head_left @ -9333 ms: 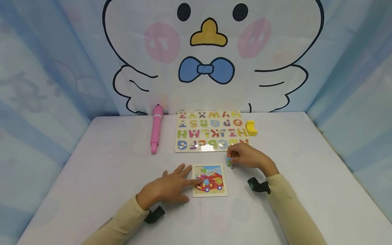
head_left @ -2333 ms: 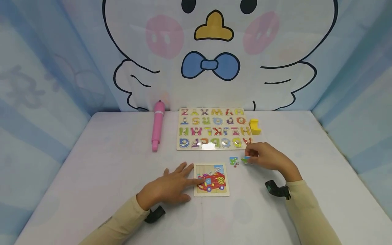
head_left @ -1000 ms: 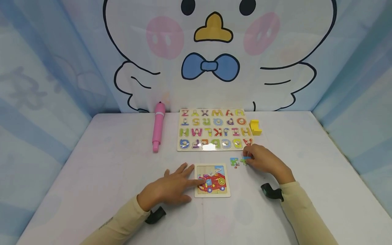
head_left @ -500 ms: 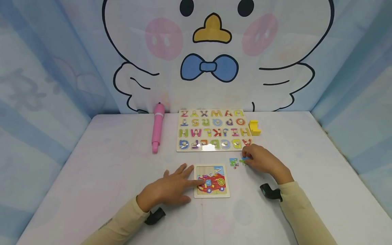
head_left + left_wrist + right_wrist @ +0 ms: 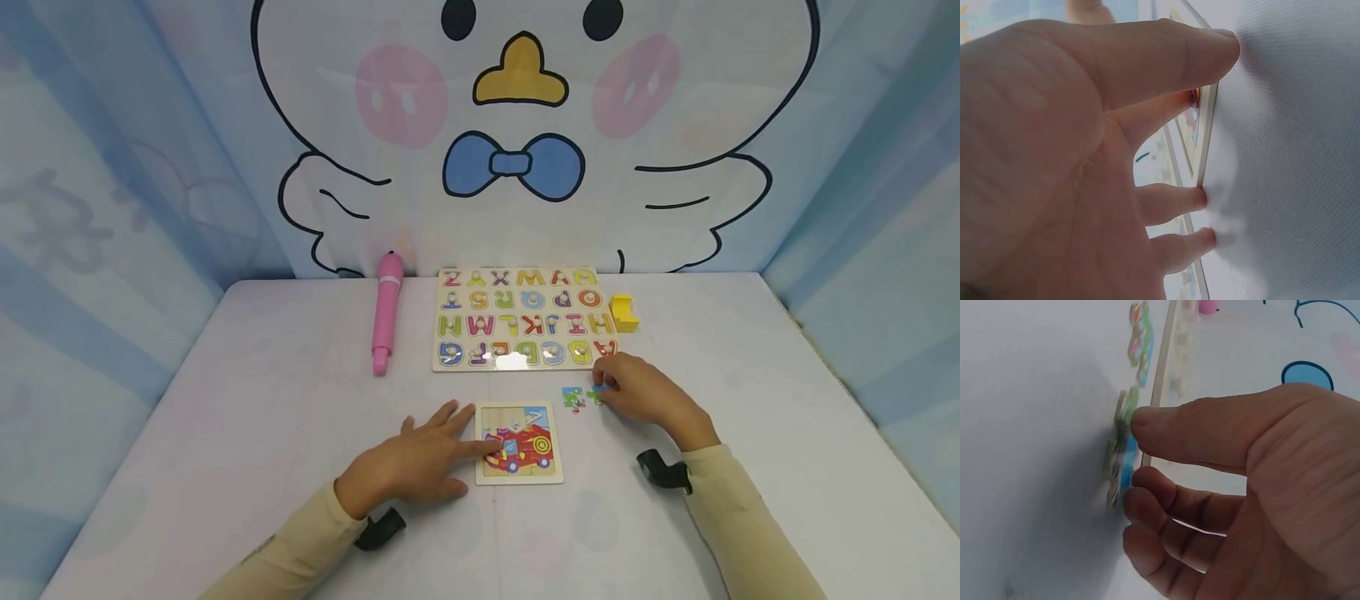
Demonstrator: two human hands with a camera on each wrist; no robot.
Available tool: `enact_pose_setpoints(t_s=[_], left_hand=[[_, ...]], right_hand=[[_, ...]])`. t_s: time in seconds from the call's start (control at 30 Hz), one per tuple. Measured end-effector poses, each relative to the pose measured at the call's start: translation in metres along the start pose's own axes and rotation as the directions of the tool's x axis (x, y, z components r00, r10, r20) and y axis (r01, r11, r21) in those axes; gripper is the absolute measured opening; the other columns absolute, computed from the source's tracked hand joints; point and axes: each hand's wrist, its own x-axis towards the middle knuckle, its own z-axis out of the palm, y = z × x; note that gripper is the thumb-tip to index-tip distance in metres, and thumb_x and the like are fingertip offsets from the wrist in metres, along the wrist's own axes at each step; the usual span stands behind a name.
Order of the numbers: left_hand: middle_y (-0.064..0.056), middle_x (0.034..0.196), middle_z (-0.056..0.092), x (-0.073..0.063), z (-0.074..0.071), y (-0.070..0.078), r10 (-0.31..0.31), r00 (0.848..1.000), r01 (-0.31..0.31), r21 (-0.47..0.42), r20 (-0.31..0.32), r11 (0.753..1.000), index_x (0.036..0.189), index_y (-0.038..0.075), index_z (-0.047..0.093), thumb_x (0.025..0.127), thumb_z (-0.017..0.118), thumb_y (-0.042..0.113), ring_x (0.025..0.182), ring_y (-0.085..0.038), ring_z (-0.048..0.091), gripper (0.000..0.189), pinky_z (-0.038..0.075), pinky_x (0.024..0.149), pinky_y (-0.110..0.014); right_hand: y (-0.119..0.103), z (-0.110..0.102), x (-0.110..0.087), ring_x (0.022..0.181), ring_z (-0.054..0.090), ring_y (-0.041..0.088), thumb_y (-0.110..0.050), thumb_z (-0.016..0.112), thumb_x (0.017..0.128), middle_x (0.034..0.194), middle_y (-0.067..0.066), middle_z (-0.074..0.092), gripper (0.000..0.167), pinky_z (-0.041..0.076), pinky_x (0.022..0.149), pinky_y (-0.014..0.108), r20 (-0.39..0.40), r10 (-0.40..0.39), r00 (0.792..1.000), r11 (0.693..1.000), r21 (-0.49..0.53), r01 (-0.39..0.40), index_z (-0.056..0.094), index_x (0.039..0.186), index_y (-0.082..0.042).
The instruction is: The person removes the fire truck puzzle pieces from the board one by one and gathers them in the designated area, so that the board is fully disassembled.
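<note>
My left hand (image 5: 408,460) lies with spread fingers at the left side of a small framed jigsaw puzzle (image 5: 525,479) showing a red fire engine. Its index fingertip presses on the picture; in the left wrist view the thumb (image 5: 1166,59) reaches over the tray's near edge. Bare wood shows in the upper left of the tray. To the right of it, my right hand (image 5: 648,396) pinches a blue-and-green puzzle piece (image 5: 1129,456) at the table surface, partly hidden by the fingers. Just left of that piece lies another puzzle piece (image 5: 573,398), flat on the table.
Behind the hands lies a wooden alphabet board (image 5: 487,367) with knobbed letters. A yellow block (image 5: 623,313) stands at its right edge, and a thick pink pen-shaped object (image 5: 386,312) lies to its left. A patterned curtain rises behind the table (image 5: 247,433).
Since the oldest frame, a piece has left the tray's upper part, and the right hand has moved right with it, beside the first loose piece. Lately it shifted slightly left. The left hand stays.
</note>
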Motion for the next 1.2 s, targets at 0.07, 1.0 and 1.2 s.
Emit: enact_pose_setpoints(t_s=[0.07,1.0,1.2], left_hand=[[-0.012,0.166,0.027,0.0,0.0,0.0,-0.001,1.0,0.001,-0.002,0.001,1.0,0.148,0.042,0.054,0.091,0.078,0.029,0.154,-0.039,0.016,0.062,0.023,0.108,-0.078],[-0.011,0.167,0.027,0.003,-0.001,-0.002,-0.01,1.0,0.009,0.042,0.024,0.999,0.148,0.045,0.052,0.092,0.077,0.033,0.154,-0.039,0.017,0.062,0.025,0.106,-0.079],[-0.011,0.167,0.027,0.004,0.001,-0.002,-0.01,1.0,0.01,0.038,0.019,0.999,0.148,0.045,0.052,0.091,0.078,0.033,0.154,-0.039,0.016,0.063,0.025,0.107,-0.079]], right_hand=[[-0.003,0.0,0.0,0.082,0.053,0.022,-0.002,0.07,0.091,0.088,0.005,0.059,0.01,0.047,0.075,0.04,-0.02,-0.012,1.0,1.0,-0.006,0.012,0.066,0.101,-0.004],[-0.076,0.044,-0.007,0.141,0.038,0.039,-0.015,0.077,0.091,0.149,0.016,0.051,0.034,0.04,0.107,0.061,0.038,-0.266,0.963,0.954,-0.134,0.269,0.075,0.124,-0.021],[-0.075,0.041,-0.008,0.14,0.039,0.039,-0.012,0.078,0.09,0.147,0.016,0.052,0.033,0.038,0.108,0.062,0.038,-0.211,0.977,0.965,-0.153,0.214,0.075,0.122,-0.02]])
